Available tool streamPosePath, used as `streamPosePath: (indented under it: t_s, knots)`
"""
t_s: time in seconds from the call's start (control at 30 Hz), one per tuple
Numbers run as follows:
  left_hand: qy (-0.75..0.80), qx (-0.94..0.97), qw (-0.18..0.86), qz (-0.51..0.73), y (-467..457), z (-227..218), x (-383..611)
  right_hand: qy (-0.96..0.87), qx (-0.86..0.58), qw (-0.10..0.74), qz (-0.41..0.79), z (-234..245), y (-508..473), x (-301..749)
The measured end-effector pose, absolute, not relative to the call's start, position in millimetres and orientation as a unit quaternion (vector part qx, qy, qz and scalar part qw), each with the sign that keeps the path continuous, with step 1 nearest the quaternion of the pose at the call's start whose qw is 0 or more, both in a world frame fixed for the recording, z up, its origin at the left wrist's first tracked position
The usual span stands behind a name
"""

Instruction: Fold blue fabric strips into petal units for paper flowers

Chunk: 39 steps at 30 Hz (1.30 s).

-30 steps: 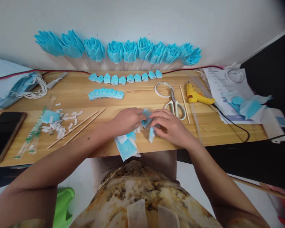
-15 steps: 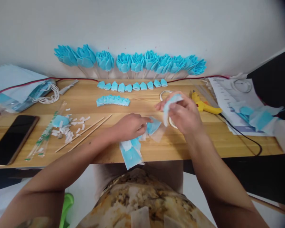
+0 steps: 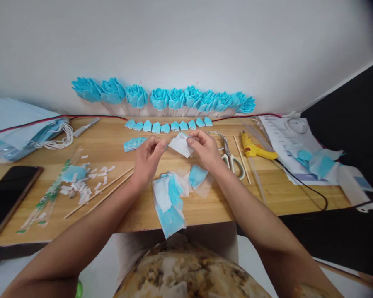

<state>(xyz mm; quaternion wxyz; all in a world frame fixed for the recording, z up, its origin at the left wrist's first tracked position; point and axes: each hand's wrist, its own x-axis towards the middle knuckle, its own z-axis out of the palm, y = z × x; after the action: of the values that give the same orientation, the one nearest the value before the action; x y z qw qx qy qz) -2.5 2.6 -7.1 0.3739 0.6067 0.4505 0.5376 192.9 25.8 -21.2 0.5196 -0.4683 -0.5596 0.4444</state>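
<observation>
Both my hands are raised a little above the wooden table (image 3: 118,136) and pinch one small white-and-pale-blue paper piece (image 3: 180,144) between them. My left hand (image 3: 147,159) grips its left edge with thumb and fingers closed. My right hand (image 3: 205,149) pinches its right edge. Below the hands lies a loose heap of blue and white cut pieces (image 3: 169,194) at the table's near edge, with one blue piece (image 3: 197,176) beside it.
Blue paper flowers (image 3: 161,97) lean on the wall, with a row of folded blue petals (image 3: 169,125) below them and a stacked petal row (image 3: 132,143). Scissors (image 3: 231,155), a yellow glue gun (image 3: 255,149), wooden sticks (image 3: 102,188), white scraps (image 3: 87,178) and a phone (image 3: 10,198) lie around.
My left hand has lifted off the heap and met my right hand, which came back left. Both now hold the small piece between them. The camera has tilted up.
</observation>
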Motion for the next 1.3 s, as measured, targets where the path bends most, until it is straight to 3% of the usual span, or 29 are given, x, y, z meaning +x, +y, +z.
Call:
streamPosePath:
  t_s: [0.3, 0.57, 0.73, 1.03, 1.3]
  knots:
    - [0.486, 0.566, 0.506, 0.433, 12.7, -18.7, 1.3, -0.593, -0.473, 0.488, 0.431, -20.6, 17.6, 185.3]
    - [0.484, 0.542, 0.515, 0.455, 12.0, -9.7, 1.4, -0.588, -0.426, 0.464, 0.507, -23.1, 14.7, 185.6]
    - [0.502, 0.583, 0.479, 0.422, 11.5, -16.5, 1.6, -0.640, -0.406, 0.449, 0.473, -27.2, 13.4, 180.8]
    - [0.494, 0.602, 0.471, 0.414, 12.7, -16.4, -2.5, -0.583, -0.437, 0.499, 0.470, -28.0, 16.8, 186.0]
    - [0.447, 0.545, 0.537, 0.464, 14.6, -20.1, -2.1, -0.556, -0.453, 0.519, 0.465, -27.8, 14.6, 183.9]
